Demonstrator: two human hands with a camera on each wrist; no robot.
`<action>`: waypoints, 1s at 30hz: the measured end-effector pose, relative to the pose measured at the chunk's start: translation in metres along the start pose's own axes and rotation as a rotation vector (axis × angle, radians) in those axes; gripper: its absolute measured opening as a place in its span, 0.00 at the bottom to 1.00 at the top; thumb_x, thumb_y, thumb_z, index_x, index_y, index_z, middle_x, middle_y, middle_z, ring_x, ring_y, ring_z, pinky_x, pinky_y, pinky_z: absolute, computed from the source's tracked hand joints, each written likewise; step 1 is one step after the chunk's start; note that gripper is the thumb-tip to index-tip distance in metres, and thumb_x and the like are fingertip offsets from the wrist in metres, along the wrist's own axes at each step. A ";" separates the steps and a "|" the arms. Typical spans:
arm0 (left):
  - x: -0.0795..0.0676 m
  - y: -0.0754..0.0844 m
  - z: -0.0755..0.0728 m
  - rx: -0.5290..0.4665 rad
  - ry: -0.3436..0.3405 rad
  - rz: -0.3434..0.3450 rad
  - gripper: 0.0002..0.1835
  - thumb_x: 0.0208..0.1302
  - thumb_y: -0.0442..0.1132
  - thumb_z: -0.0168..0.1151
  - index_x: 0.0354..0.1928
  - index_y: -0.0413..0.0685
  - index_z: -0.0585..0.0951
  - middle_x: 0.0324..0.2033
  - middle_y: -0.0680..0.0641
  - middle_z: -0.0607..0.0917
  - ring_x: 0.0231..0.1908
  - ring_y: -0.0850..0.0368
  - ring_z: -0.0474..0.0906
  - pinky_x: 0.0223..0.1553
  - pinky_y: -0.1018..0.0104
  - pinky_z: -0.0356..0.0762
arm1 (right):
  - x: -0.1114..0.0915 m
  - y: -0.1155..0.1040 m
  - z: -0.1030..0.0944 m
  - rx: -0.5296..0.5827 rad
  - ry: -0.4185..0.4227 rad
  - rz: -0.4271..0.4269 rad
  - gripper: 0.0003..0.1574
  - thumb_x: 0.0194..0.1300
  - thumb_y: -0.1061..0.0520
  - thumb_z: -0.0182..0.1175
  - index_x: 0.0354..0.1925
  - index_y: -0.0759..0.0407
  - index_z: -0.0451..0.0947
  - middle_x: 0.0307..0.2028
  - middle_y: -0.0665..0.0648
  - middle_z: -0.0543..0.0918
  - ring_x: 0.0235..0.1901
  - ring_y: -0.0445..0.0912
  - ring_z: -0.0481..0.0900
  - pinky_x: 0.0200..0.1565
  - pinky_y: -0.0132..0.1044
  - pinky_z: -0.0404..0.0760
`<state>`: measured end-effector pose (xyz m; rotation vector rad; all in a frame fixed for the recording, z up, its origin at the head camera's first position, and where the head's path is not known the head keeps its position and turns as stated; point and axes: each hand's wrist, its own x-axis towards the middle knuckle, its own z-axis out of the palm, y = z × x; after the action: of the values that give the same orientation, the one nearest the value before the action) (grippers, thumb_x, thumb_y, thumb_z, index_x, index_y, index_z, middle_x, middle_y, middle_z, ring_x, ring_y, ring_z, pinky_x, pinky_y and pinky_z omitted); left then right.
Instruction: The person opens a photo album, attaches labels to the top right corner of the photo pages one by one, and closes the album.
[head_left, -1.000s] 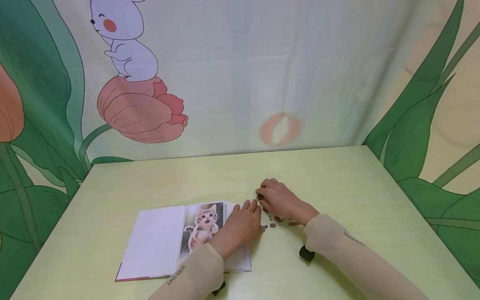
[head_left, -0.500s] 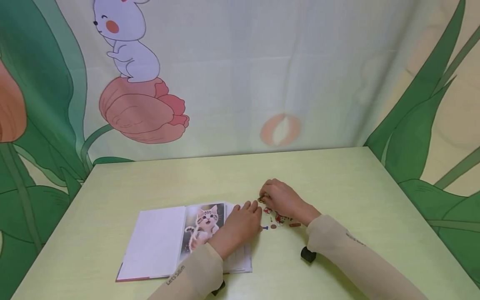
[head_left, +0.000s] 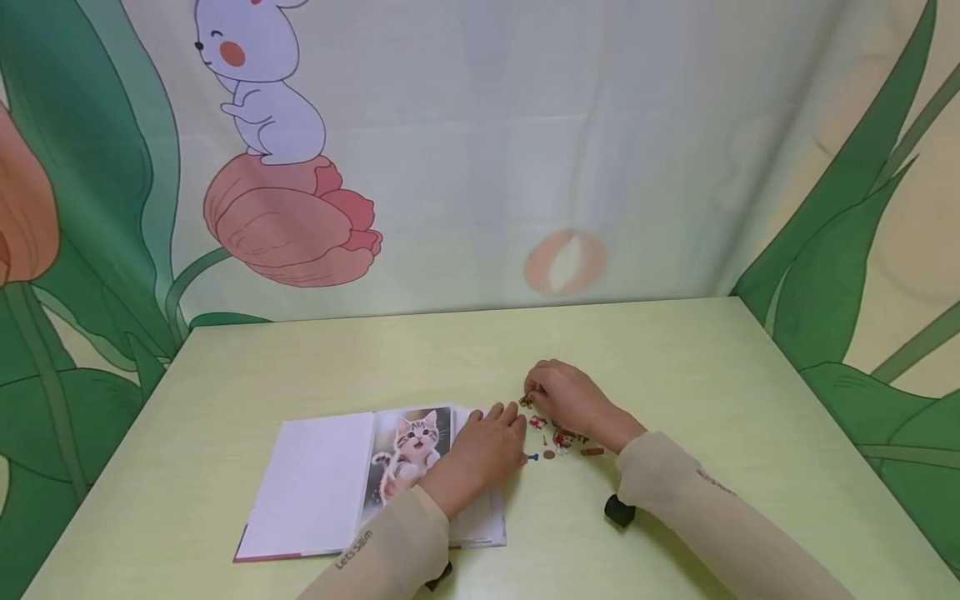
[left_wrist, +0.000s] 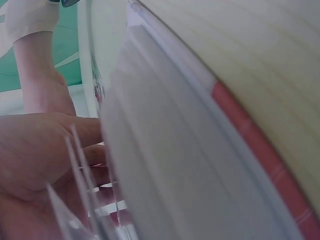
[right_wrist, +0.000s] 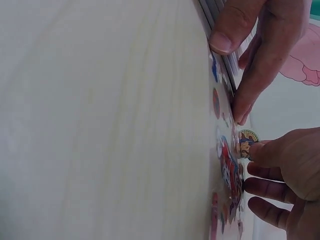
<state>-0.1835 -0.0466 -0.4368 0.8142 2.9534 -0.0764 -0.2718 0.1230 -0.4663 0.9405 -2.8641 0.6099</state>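
My left hand (head_left: pixel 487 450) lies across the right-hand page of an open photo album (head_left: pixel 315 487), its fingers extended. In the left wrist view, clear plastic sleeves (left_wrist: pixel 82 180) stand up beside the palm. Just right of the album, my right hand (head_left: pixel 572 400) pinches a small round gold sticker (right_wrist: pixel 248 143) between thumb and fingers, close over the table. Beneath and beside that hand lie several small colourful stickers: a red-and-white one (head_left: pixel 562 439), a brown oval (head_left: pixel 549 455), a reddish-brown strip (head_left: pixel 592 452) and a blue bone-shaped one (head_left: pixel 532 457) by the left thumb.
A kitten picture (head_left: pixel 408 454) shows on the album's inner page, partly covered by the left forearm. The pale yellow table (head_left: pixel 360 358) reaches back to a printed curtain (head_left: pixel 450 167) with a rabbit and flowers. Black wrist devices (head_left: pixel 619 511) hang under both sleeves.
My right hand has shifted slightly to the right and nearer, still pinching the gold sticker. The left hand stays on the album. The head view has drifted a little.
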 end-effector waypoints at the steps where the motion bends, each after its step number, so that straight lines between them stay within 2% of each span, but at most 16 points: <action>1: 0.000 0.000 0.000 -0.004 -0.005 -0.002 0.27 0.72 0.50 0.65 0.64 0.41 0.78 0.64 0.43 0.78 0.64 0.47 0.74 0.61 0.50 0.75 | -0.001 0.000 0.000 0.010 0.000 0.005 0.04 0.69 0.64 0.66 0.37 0.57 0.85 0.39 0.51 0.84 0.43 0.47 0.82 0.49 0.44 0.82; 9: 0.000 0.000 0.001 0.003 -0.003 -0.004 0.26 0.72 0.51 0.65 0.64 0.42 0.79 0.61 0.44 0.79 0.61 0.49 0.75 0.59 0.52 0.76 | -0.003 0.000 -0.007 0.072 -0.019 0.050 0.04 0.72 0.63 0.64 0.39 0.57 0.83 0.41 0.52 0.85 0.41 0.45 0.81 0.48 0.43 0.82; 16: 0.000 -0.001 0.002 -0.007 -0.001 -0.007 0.28 0.72 0.51 0.65 0.65 0.42 0.78 0.64 0.44 0.78 0.63 0.48 0.74 0.60 0.51 0.75 | -0.002 0.000 -0.011 0.076 -0.035 0.070 0.03 0.72 0.63 0.64 0.39 0.57 0.83 0.40 0.51 0.85 0.39 0.45 0.80 0.48 0.43 0.82; 30: 0.001 -0.002 0.002 -0.045 0.001 -0.013 0.24 0.72 0.50 0.66 0.61 0.41 0.80 0.58 0.44 0.79 0.58 0.49 0.75 0.58 0.52 0.75 | -0.004 0.005 -0.014 0.168 0.009 0.081 0.04 0.72 0.63 0.64 0.38 0.57 0.83 0.36 0.51 0.85 0.35 0.43 0.78 0.43 0.40 0.81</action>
<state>-0.1850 -0.0476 -0.4391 0.7894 2.9500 -0.0098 -0.2722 0.1348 -0.4559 0.8415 -2.8918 0.8717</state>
